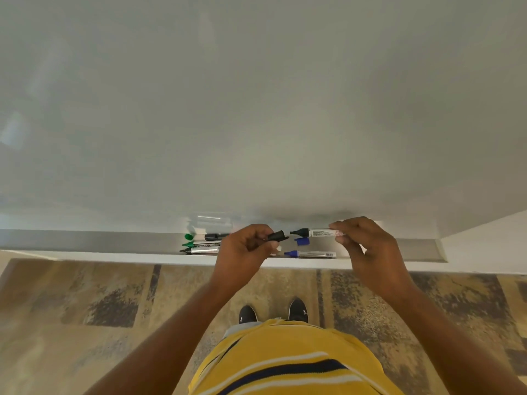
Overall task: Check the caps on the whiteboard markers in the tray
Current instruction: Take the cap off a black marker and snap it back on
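My left hand (246,246) pinches a black cap (278,236), its open end facing right. My right hand (362,240) holds an uncapped black-tipped marker (312,232) by its white barrel, tip pointing left. A small gap separates tip and cap, above the grey tray (114,242). In the tray lie a loose blue cap (302,241) and an uncapped blue marker (310,254). To the left lie a green cap (188,236), a black-capped marker (214,236), an uncapped green marker (199,243) and an uncapped black marker (199,250).
The whiteboard (256,109) fills the view above the tray. A small white object (278,248) lies in the tray by my left hand. Below are patterned carpet (85,309) and my two black shoes (247,314).
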A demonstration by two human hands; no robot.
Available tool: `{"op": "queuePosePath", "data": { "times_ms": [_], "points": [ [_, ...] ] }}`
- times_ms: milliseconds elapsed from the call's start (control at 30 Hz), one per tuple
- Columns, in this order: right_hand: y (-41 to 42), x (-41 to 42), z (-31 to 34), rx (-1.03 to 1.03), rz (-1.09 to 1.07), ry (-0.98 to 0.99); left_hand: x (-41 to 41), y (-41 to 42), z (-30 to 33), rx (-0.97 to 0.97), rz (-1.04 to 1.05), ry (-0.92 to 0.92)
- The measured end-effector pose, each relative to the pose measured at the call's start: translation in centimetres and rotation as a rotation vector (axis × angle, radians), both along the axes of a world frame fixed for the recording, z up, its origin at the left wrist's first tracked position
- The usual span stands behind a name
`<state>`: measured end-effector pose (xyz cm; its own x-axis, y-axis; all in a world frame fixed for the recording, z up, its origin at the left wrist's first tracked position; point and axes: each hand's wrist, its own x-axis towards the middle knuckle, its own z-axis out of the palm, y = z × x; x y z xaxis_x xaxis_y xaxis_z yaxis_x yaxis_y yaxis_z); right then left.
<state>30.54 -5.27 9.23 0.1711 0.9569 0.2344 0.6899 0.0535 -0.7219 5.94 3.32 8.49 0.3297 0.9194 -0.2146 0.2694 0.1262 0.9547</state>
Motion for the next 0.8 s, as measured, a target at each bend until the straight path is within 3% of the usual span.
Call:
{"op": "queuePosePath", "data": {
  "times_ms": [200,600,800],
  "points": [
    [0.4,-1.4,2.4,0.046,0.021,-0.038,-0.9,0.2,2.5,-0.005,0.030,-0.126],
    [1.0,-2.5,2.7,0.060,0.049,-0.108,-0.8,0.4,3.4,-0.008,-0.048,-0.102],
    [1.2,-2.9,2.6,0.103,0.018,0.011,-0.5,0.5,4.1,-0.023,-0.036,-0.137]
  ]
}}
